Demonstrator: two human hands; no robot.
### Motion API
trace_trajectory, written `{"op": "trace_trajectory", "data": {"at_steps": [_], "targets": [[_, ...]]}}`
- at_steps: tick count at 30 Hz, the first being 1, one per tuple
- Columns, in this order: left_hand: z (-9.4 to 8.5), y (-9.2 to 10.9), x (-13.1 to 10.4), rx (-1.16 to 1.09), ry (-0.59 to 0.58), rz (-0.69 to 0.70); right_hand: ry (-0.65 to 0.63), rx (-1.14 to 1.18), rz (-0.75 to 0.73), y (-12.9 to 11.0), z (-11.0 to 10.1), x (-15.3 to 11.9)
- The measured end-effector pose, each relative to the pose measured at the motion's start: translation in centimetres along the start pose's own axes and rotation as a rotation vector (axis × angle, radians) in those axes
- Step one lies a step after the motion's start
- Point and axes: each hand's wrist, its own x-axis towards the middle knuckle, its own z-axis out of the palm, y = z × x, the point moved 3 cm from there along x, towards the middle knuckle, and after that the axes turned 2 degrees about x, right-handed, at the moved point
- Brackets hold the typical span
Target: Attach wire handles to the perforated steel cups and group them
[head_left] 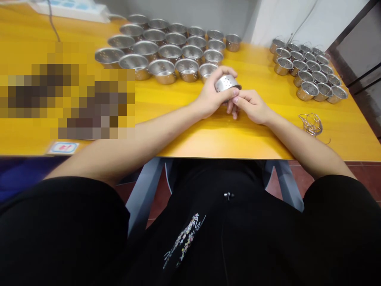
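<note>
My left hand [212,95] is wrapped round a perforated metal cup [226,83], which is tilted on its side above the yellow table [202,139]. At the cup's rim, my right hand [253,105] has its thumb and forefinger pinched together, touching the left thumb. Whatever those fingertips hold is too small to make out. To the right of my right hand, a small tangle of thin wire pieces [312,124] lies on the table.
Rows of perforated metal cups [162,71] stand behind my hands. Another group of cups with wires [308,90] stands at the back right. A white power strip [74,10] is at the back left, and a small label [64,147] is near the front edge.
</note>
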Motion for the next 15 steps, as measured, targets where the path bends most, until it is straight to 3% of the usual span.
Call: {"op": "trace_trajectory", "data": {"at_steps": [8, 15], "targets": [[-0.7, -1.6, 0.9, -0.043, -0.018, -0.006, -0.05, -0.007, -0.084, 0.6, -0.5, 0.1], [-1.6, -0.6, 1.4, 0.123, -0.004, 0.167, -0.043, 0.064, -0.158, 1.7, -0.5, 0.0]]}}
